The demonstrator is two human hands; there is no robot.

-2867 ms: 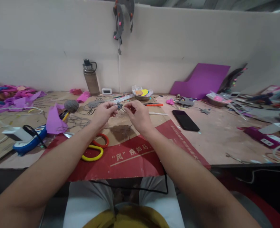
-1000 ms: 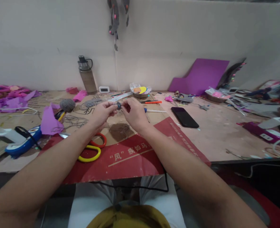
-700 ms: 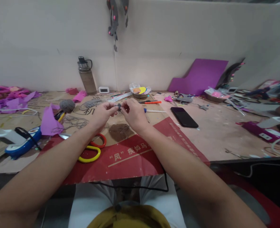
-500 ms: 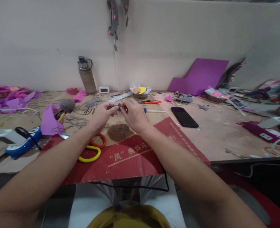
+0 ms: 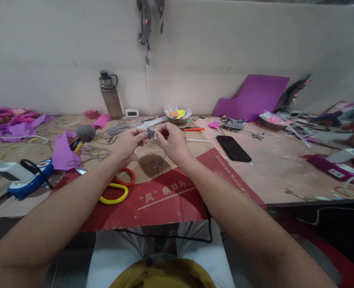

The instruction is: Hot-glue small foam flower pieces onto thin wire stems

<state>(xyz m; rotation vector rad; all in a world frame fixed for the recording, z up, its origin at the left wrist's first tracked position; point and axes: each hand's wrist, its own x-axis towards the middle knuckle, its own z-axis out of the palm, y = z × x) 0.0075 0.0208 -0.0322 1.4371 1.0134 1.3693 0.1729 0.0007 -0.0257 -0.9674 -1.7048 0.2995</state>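
Note:
Above the cardboard, my left hand (image 5: pixel 131 140) pinches a small grey felt piece (image 5: pixel 149 133) between thumb and fingertips. My right hand (image 5: pixel 171 142) is closed just to the right of it, its fingertips together on a thin grey strand of yarn that hangs from the piece in a loop. The exact fold of the piece is too small to make out. Scissors (image 5: pixel 114 194) with red and yellow handles lie under my left forearm, which hides part of their blades. A ball of grey yarn (image 5: pixel 86 133) sits to the left, with loose yarn (image 5: pixel 94 153) beside it.
Purple felt (image 5: pixel 64 152) and a blue power strip (image 5: pixel 29 182) lie left. A water bottle (image 5: pixel 111 96) stands by the wall. A black phone (image 5: pixel 233 148), an orange craft knife (image 5: pixel 194 129) and a bowl of scraps (image 5: pixel 177 119) are behind and right. Red-printed cardboard (image 5: pixel 165 208) covers the front edge.
My right hand has drawn slightly right, away from my left, so the fingertips now stand apart. The felt piece shows more, still in my left hand.

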